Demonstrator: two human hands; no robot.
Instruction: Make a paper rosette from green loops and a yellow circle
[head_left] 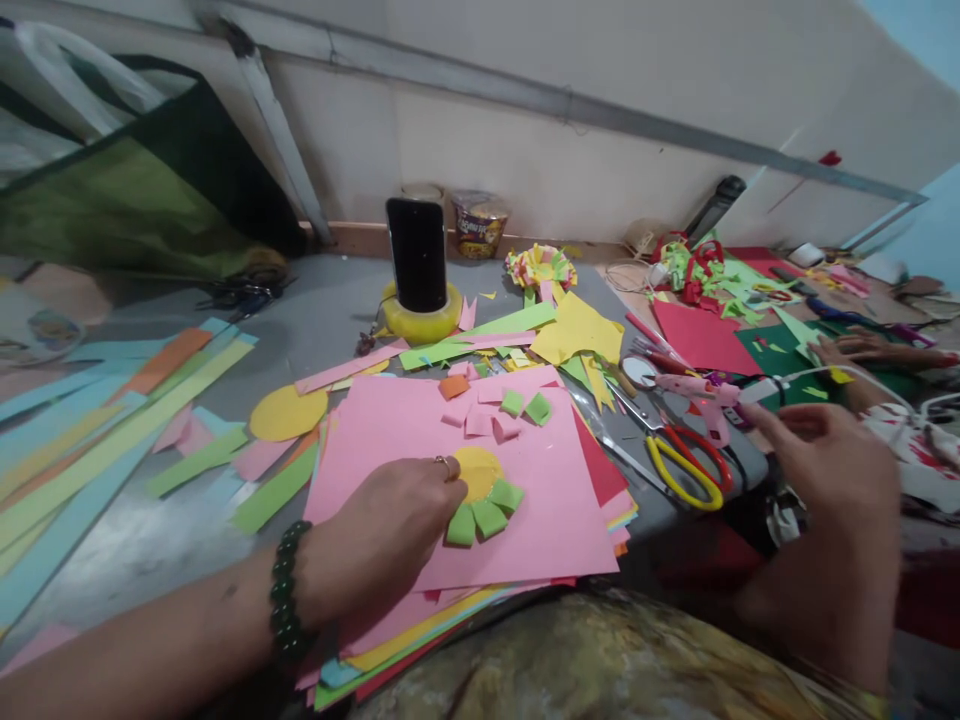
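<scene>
My left hand (382, 520), with a ring and a dark beaded bracelet, rests on a pink paper sheet (555, 500). Its closed fingertips touch the left edge of a yellow paper circle (478, 474); what they pinch, if anything, is hidden. Several green paper loops (489, 518) fan out below the circle. My right hand (832, 470) is raised at the right, its fingers beside the back end of a pink glue gun (705, 398); whether they grip it is unclear. Small pink, green and orange pieces (480, 420) lie higher on the sheet.
Scissors (686, 470) lie right of the sheets. A phone (417, 255) stands in a yellow tape roll (424, 318) behind. Paper strips (112, 410) cover the left. Another person's hands (877, 352) are at the far right, near green paper (780, 350).
</scene>
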